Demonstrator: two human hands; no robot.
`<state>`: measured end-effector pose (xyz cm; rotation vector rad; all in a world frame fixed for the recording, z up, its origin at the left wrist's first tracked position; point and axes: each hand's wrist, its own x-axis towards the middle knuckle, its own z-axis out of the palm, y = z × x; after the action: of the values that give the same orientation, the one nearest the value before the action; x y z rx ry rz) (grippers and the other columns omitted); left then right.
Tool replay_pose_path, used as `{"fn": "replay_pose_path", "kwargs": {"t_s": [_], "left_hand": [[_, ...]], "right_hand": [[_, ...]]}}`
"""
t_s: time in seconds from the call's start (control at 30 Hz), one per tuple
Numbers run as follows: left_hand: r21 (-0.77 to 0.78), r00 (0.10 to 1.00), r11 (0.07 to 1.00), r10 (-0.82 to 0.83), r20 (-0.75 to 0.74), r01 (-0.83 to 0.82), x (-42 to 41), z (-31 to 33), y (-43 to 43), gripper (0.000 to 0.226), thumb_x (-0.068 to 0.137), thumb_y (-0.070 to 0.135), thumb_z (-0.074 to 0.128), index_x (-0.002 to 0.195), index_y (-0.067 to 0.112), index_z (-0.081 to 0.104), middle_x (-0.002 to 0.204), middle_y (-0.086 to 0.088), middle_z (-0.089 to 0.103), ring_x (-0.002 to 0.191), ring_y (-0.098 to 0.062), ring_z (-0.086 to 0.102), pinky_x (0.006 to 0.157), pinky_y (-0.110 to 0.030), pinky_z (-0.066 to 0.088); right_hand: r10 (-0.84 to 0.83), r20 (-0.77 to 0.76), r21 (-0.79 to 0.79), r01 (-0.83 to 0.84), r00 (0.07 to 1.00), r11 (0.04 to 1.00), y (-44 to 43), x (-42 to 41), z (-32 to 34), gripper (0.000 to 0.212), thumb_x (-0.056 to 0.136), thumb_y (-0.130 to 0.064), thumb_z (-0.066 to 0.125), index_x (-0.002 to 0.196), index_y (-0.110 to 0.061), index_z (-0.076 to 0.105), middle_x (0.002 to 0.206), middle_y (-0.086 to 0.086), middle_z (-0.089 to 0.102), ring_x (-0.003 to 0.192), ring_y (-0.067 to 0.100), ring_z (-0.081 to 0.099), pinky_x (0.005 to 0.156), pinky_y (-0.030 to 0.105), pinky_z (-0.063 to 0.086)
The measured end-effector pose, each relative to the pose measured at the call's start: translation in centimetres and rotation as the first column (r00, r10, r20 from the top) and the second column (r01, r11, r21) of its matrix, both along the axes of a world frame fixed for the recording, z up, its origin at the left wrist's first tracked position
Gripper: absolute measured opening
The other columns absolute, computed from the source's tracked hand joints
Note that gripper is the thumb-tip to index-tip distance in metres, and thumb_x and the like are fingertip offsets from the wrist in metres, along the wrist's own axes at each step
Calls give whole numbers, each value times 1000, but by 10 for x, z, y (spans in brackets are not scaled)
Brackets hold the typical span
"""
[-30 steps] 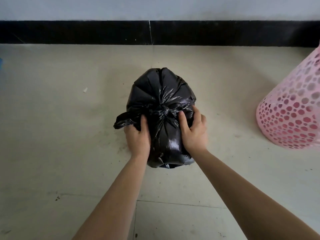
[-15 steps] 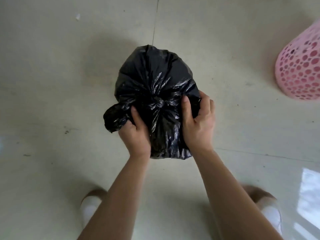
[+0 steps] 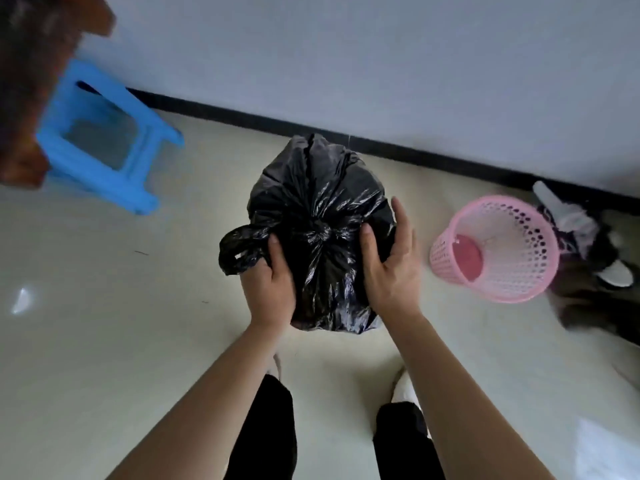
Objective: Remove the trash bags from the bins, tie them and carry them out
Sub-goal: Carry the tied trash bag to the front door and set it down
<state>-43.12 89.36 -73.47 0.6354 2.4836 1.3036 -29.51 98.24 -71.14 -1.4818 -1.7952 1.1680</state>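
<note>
A full black trash bag [image 3: 317, 209], knotted at its top, is held up above the floor between both my hands. My left hand [image 3: 268, 289] grips its left side, thumb pressed beside the knot, with a loose flap of bag sticking out past it. My right hand [image 3: 389, 268] cups the right side, thumb next to the knot and fingers spread along the plastic. An empty pink perforated bin [image 3: 498, 249] stands on the floor to the right of the bag.
A blue plastic stool [image 3: 100, 140] stands at the left beside a brown wooden piece of furniture [image 3: 31, 81]. A wall with a black skirting [image 3: 433, 157] runs behind. Dark and white clutter [image 3: 588, 244] lies right of the bin. My feet are below the bag.
The bag has come up off the floor in both hands. The view has swung back and up, bringing the stool, the wall and the whole pink bin into sight.
</note>
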Motion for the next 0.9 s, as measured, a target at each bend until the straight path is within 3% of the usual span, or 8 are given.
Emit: {"fn": "replay_pose_path", "kwargs": {"t_s": [0.07,0.13,0.3,0.4,0.57,0.7,0.8,0.9], "left_hand": [[38,998,998,52,-36,-50,-13,103,1,67,99,42,38,81,-17,65,79,-28,69,77,-43,68,70,-31,41],[106,990,986,133,-56,-126,-25,188,-2,60,99,39,40,91,-12,69,89,-25,73,89,-38,69,75,-24,40],[301,917,896,378,-126,-327,-68,395,-62,44,104,33,45,112,-2,69,108,-18,72,105,-33,65,84,-25,42],[327,863,852,477,-164,-409,-99,462,-123,40,104,33,44,115,2,67,107,-16,71,103,-32,64,84,-33,47],[398,716,731,663,-219,-555,-156,548,-280,36,105,30,43,103,0,63,90,-13,66,87,-33,63,69,-34,43],[467,590,623,772,-238,-628,-196,585,-420,33,105,28,44,109,1,62,98,-14,67,93,-32,63,74,-32,42],[513,459,550,835,-304,-659,-227,610,-528,42,102,36,41,113,0,61,104,-13,67,99,-29,63,77,-28,41],[495,344,485,870,-353,-721,-240,628,-604,55,97,48,34,108,1,59,102,-16,67,96,-31,63,78,-40,48]], "right_hand": [[73,3,33,-73,997,997,8,-14,103,60,99,-41,54,153,-26,33,127,-2,49,112,10,48,90,10,29],[127,-28,90,-124,992,988,11,-30,190,58,99,-44,53,152,-34,32,132,-1,50,117,9,47,91,12,30],[412,-175,313,-346,894,885,-20,-101,391,51,99,-49,49,148,-45,33,128,-9,52,104,-26,38,94,23,34],[545,-225,364,-449,808,816,-63,-149,450,49,100,-50,47,147,-42,35,130,-10,53,107,-30,35,95,25,35],[758,-255,456,-617,600,641,-199,-240,531,51,100,-49,45,149,-38,34,138,-8,50,114,-3,44,96,24,39],[866,-283,534,-682,413,500,-326,-316,566,50,100,-50,45,148,-43,33,139,-15,49,113,-15,38,96,20,31],[910,-332,580,-707,250,406,-435,-378,586,48,101,-41,49,148,-34,39,135,-22,48,122,-6,39,98,9,27],[931,-346,588,-746,117,313,-514,-421,593,46,101,-42,48,145,-31,43,128,-14,54,123,3,47,102,21,35]]}}
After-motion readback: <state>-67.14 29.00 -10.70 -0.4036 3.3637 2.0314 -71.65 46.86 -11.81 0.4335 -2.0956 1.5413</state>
